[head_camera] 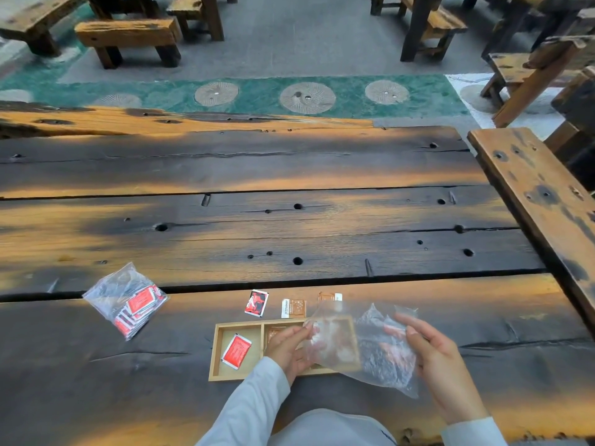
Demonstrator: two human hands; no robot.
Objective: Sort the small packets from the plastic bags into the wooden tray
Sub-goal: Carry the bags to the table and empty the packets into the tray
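Basically we're mid-unpacking: both hands, left hand and right hand, have fingers pinched on the clear plastic bag over the wooden tray, so next we'd probably fish its remaining packets into a compartment.

Left hand positioned over right half of wooden tray, fingers curled, thumb and fingertips pinched on film of clear bag. Right hand held right of tray, palm turned inward, fingers closed on bag's far edge. 2 pale sleeves seen at forearms.
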